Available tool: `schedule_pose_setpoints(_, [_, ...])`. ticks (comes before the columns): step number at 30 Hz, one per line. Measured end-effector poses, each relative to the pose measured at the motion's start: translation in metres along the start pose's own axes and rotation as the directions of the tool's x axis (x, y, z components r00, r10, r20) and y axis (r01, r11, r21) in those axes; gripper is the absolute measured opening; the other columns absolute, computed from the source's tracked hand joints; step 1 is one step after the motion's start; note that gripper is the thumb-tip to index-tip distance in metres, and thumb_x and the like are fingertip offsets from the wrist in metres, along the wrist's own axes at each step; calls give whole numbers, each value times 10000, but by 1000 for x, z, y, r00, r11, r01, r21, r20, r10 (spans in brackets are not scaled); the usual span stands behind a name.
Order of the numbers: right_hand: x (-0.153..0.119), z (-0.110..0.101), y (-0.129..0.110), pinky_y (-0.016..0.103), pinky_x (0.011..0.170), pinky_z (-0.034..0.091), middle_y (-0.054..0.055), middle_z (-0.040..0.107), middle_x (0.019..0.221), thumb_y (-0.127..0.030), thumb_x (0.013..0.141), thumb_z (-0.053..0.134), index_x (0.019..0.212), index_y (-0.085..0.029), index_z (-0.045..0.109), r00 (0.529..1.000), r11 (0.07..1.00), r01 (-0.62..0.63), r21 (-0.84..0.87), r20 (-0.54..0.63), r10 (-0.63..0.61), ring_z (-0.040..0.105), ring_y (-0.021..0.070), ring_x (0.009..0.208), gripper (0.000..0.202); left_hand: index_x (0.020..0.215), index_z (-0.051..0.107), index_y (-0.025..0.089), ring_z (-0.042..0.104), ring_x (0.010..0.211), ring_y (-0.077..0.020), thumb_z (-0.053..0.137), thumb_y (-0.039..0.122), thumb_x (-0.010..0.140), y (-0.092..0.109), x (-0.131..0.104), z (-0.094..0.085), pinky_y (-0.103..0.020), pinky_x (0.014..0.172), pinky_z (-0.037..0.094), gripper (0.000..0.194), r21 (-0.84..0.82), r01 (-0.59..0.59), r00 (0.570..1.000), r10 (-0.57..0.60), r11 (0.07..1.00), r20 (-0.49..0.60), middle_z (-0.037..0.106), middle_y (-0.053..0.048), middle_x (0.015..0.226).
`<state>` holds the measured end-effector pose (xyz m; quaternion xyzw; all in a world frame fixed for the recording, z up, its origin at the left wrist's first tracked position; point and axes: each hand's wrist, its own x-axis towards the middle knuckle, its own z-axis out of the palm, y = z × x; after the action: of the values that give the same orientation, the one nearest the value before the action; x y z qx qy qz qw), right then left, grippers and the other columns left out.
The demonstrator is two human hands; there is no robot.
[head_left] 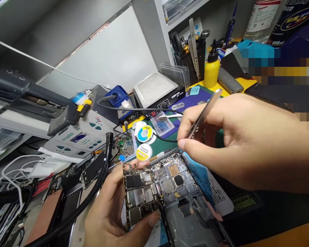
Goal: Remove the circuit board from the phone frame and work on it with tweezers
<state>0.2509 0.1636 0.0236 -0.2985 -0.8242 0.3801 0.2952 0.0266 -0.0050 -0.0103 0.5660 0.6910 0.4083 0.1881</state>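
In the lower middle, my left hand [110, 212] grips a phone circuit board [139, 195] by its edges, with the thumb at the lower edge and fingers behind. The board is tilted up beside an opened phone frame [185, 212], which has metal shields and a dark square patch inside its upper part. Whether my left hand also supports the frame I cannot tell. My right hand [226, 133] pinches metal tweezers [203, 115] between thumb and forefinger. Their tips point down at the frame's top corner; contact is not clear.
A black hose [103, 185] runs along the left, near a grey rework station [79, 137]. Round solder-type tins [144, 151] stand behind the board. Further back are a heating plate [157, 87], a yellow bottle [211, 72] and a black mesh holder [186, 65] with tools.
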Motion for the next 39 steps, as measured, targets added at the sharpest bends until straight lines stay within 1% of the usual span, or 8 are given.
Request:
schedule_pose_setpoints(2, [0,0,-1,242,205,97,-45,428,450,-145,754,695,602,-207,627,999,996,40,-84,13,-39,283,48,297,177,1368,564,236,679,1217,-348,815,374,787,-3,0,1,-470,1024,602,648,-14,-12,1000,11,1000,-19,686,-120,1327])
schedule_pose_setpoints(7, [0,2,-1,202,193,50,-62,265,388,-200,743,681,555,-209,577,1000,998,25,-54,-17,-26,220,36,267,215,1357,568,230,675,1219,-346,820,341,777,-3,1,1,-503,1063,570,642,2,-35,999,35,999,-8,690,-127,1304])
schedule_pose_setpoints(11, [0,4,-2,189,173,81,-65,338,375,-207,726,686,564,-210,532,999,998,-4,-59,-50,1,207,33,262,224,1341,579,222,680,1205,-364,837,356,756,-3,1,0,-512,1057,569,652,18,-26,1000,26,1000,-8,691,-133,1288])
schedule_pose_setpoints(14, [-1,7,-4,189,190,124,-48,413,398,-214,735,678,559,-208,501,996,999,-49,5,-71,49,290,48,281,250,1335,577,212,683,1198,-370,838,370,753,-3,1,1,-513,1057,567,657,26,-17,1000,17,1000,-7,684,-142,1299])
schedule_pose_setpoints(18, [-5,13,-7,159,256,239,-39,457,468,-164,806,602,594,-200,502,979,937,-199,285,106,176,402,59,353,238,1323,573,204,662,1234,-356,799,384,798,-1,0,2,-516,1098,533,599,52,-21,1000,22,998,-21,676,-144,1307])
schedule_pose_setpoints(22, [-10,21,-3,186,293,273,-28,482,536,-246,891,585,720,-214,598,944,902,-275,332,272,187,387,86,418,175,1334,565,192,649,1252,-365,814,389,783,1,0,2,-522,1106,525,636,60,-11,1000,12,998,-12,675,-151,1310])
schedule_pose_setpoints(32, [-12,15,-2,224,297,226,-17,568,559,-284,905,588,767,-208,697,949,972,-160,171,298,104,442,105,428,191,1321,584,271,660,1244,-286,810,315,786,7,3,4,-384,1041,579,582,15,-27,999,26,1000,25,673,-59,1325])
schedule_pose_setpoints(39, [-7,13,-4,203,338,282,-43,519,566,-321,912,588,761,-213,690,938,976,-129,177,342,62,442,101,457,212,1324,584,337,623,1253,-234,803,285,784,5,5,1,-362,1133,480,585,0,-48,997,48,999,60,645,-7,1318])
